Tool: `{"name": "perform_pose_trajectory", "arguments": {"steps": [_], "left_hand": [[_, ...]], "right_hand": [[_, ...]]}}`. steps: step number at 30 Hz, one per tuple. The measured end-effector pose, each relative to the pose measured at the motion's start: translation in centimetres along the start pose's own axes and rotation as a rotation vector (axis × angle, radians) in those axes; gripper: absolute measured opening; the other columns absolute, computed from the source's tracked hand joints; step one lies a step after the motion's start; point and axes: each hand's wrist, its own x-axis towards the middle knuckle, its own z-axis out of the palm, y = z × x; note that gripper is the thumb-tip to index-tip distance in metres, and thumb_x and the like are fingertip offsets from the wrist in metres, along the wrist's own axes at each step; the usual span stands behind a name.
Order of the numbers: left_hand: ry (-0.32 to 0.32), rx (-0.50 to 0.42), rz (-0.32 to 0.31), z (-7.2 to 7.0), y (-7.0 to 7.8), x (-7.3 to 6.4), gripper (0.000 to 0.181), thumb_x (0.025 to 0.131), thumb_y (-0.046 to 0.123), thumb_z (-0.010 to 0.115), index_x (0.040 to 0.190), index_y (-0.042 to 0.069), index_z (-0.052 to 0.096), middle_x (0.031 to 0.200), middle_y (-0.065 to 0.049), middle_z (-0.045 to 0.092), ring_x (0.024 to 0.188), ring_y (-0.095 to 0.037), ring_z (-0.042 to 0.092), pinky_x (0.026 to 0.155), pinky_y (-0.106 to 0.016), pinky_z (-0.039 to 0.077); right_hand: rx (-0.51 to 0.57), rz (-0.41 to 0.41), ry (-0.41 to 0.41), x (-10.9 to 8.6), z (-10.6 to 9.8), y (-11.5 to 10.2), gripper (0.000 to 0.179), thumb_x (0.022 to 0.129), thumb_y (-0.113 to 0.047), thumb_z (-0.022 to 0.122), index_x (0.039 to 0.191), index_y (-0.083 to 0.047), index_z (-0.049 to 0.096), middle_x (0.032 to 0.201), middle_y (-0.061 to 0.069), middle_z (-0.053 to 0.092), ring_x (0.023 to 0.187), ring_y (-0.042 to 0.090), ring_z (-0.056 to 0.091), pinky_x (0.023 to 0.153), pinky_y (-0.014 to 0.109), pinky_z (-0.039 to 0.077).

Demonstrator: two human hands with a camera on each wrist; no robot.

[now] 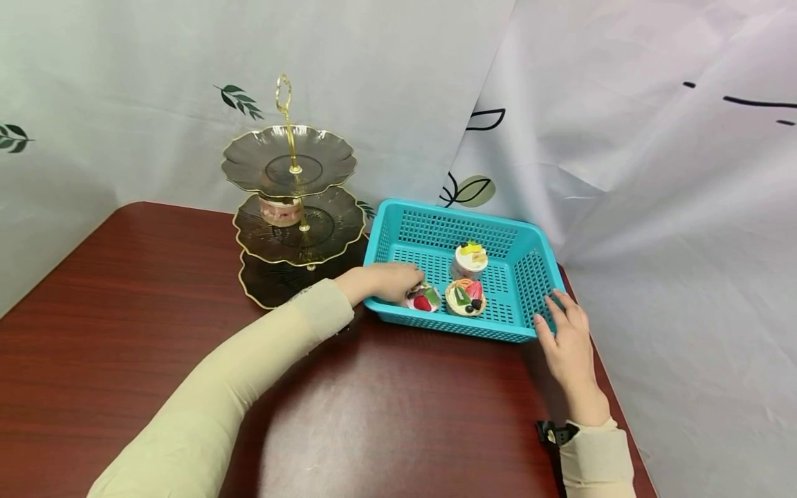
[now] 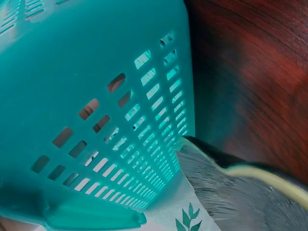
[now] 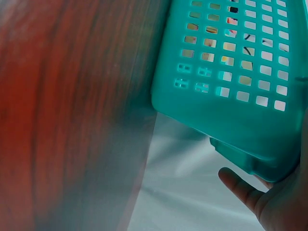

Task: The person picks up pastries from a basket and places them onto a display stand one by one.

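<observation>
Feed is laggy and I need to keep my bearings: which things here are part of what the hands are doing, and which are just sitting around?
In use:
- left hand, on the strawberry tart
- right hand, at the basket corner
- kiwi tart and cup dessert in the basket
- tiered stand, one dessert on its middle tier

Lying about:
- table
- backdrop sheets

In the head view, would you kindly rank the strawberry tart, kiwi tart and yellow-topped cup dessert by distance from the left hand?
1. Strawberry tart, basket's front left, at the left hand.
2. Kiwi tart, front middle.
3. Yellow-topped cup dessert, farther back.
</observation>
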Motion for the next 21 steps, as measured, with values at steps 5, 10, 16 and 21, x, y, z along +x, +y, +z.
{"name": "perform_pose_trajectory", "arguments": {"steps": [5,10,16,21], "left_hand": [[0.013,-0.018,0.012,-0.03,-0.05,-0.12,0.033,0.087,0.022,0.069,0.114,0.008,0.056,0.096,-0.005,0.056,0.088,-0.016,0.049,0.075,-0.029,0.042],[0.024,-0.022,0.016,0.1,-0.2,-0.07,0.034,0.087,0.024,0.069,0.115,0.008,0.057,0.101,-0.004,0.057,0.089,-0.016,0.049,0.076,-0.029,0.043],[0.072,-0.064,0.024,0.22,-0.48,0.14,0.04,0.085,0.032,0.071,0.112,0.007,0.056,0.095,-0.003,0.057,0.084,-0.015,0.05,0.071,-0.027,0.041],[0.132,-0.149,0.011,-0.08,-0.45,-0.14,0.044,0.081,0.029,0.075,0.112,0.005,0.054,0.094,-0.004,0.059,0.082,-0.016,0.051,0.069,-0.026,0.043]], "right_hand": [[-0.006,0.001,-0.005,-0.07,0.03,0.13,0.05,0.099,-0.024,0.049,0.135,0.011,0.047,0.147,0.026,0.036,0.134,0.047,0.028,0.101,0.063,0.029],[-0.006,0.001,-0.008,-0.05,0.06,0.14,0.05,0.099,-0.024,0.049,0.135,0.011,0.046,0.147,0.025,0.036,0.134,0.047,0.028,0.1,0.063,0.029],[-0.006,-0.003,0.0,-0.03,0.1,0.19,0.05,0.099,-0.023,0.049,0.134,0.012,0.047,0.146,0.026,0.037,0.133,0.048,0.028,0.101,0.064,0.029],[-0.009,0.002,-0.003,-0.06,0.05,0.13,0.05,0.099,-0.024,0.049,0.134,0.012,0.047,0.146,0.026,0.037,0.133,0.048,0.028,0.101,0.063,0.03]]}}
